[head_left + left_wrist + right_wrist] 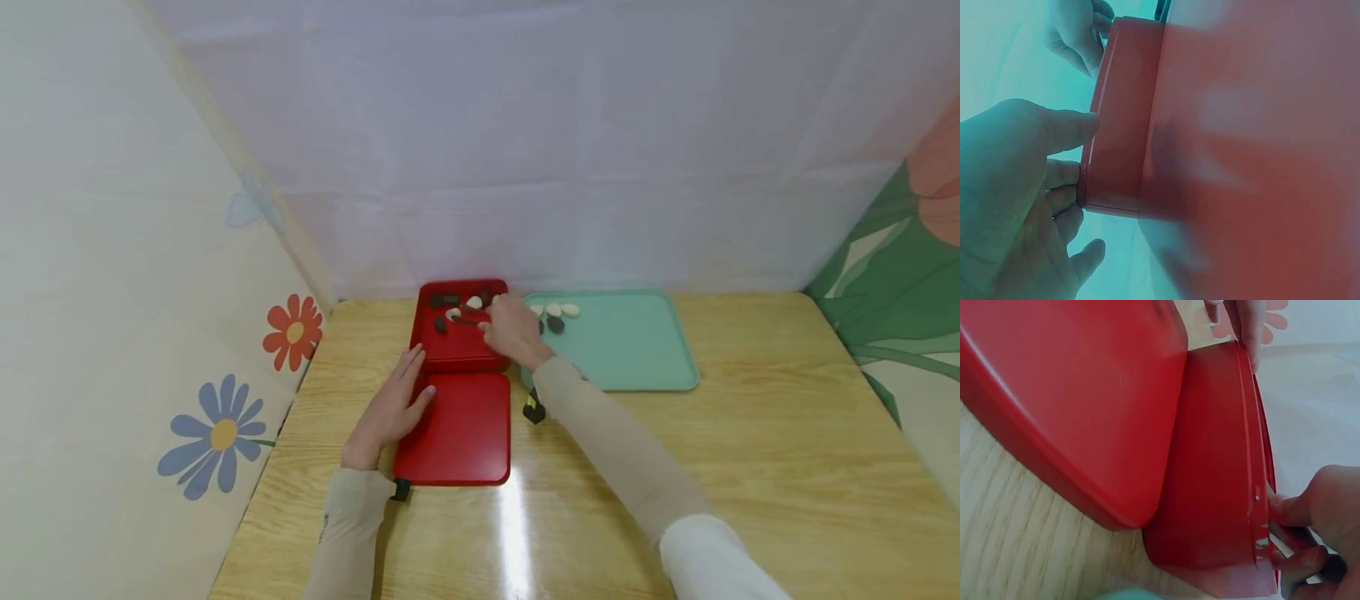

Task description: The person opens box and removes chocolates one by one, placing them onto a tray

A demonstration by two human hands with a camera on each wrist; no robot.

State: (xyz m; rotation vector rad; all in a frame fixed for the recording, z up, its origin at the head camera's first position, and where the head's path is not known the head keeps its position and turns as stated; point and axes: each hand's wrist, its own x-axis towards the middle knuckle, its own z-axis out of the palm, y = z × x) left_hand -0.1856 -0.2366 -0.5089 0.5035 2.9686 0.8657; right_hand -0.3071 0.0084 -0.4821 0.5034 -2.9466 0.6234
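Note:
In the head view, an open red box (450,364) holds several small dark and white pieces, including a white piece (474,302). My right hand (516,332) is over its right side, pinching a slim dark tong-like tool (468,321) that reaches among the pieces. Fingers hide part of that tool, also in the right wrist view, where the right hand (1325,531) is at the box rim. My left hand (390,412) lies with extended fingers touching the box's front left corner. In the left wrist view, the left hand's (1022,181) fingertips meet the rim.
A red lid (457,433) lies directly in front of the box. To the right is a mint green tray (630,350) bearing several white and dark oval pieces, such as a dark piece (555,324). A pale cloth wall (480,217) rises behind the wooden table (750,467).

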